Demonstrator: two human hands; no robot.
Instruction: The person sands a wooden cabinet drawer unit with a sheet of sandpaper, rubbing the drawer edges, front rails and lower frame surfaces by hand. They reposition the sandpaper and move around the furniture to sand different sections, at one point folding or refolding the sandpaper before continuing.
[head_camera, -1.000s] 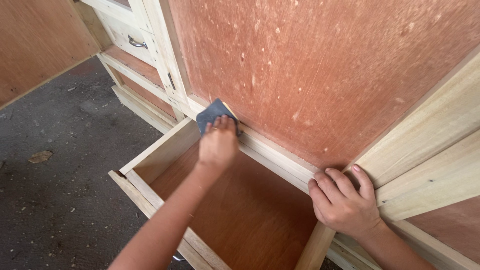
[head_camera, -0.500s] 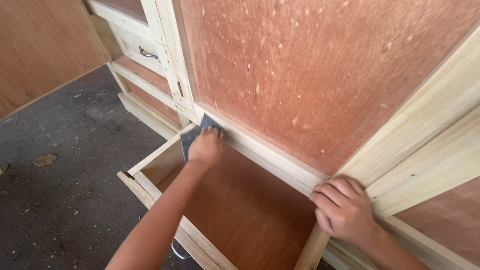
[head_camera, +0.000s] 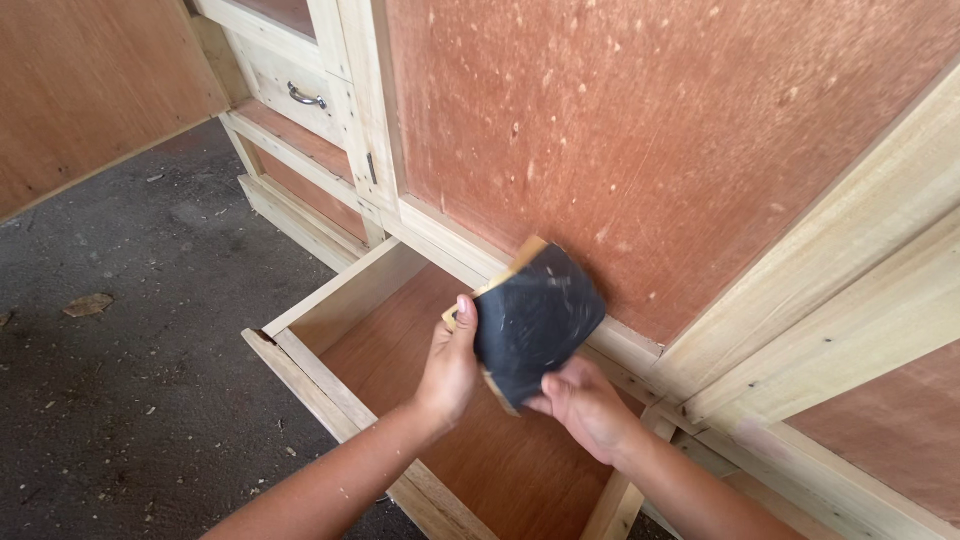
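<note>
Both hands grip one dark, curved sheet of sandpaper with a tan backing (head_camera: 535, 320): the left hand (head_camera: 450, 370) clasps its left edge with the thumb on the face, and the right hand (head_camera: 585, 405) pinches its lower edge from below. The sheet is lifted above the open drawer of pale wood with a reddish plywood bottom (head_camera: 380, 335), touching no wood. Behind it stands the cabinet's reddish panel in a pale frame (head_camera: 650, 150). I judge the sanding is paused; how much is done cannot be seen. The drawer's near corner is cut off.
</note>
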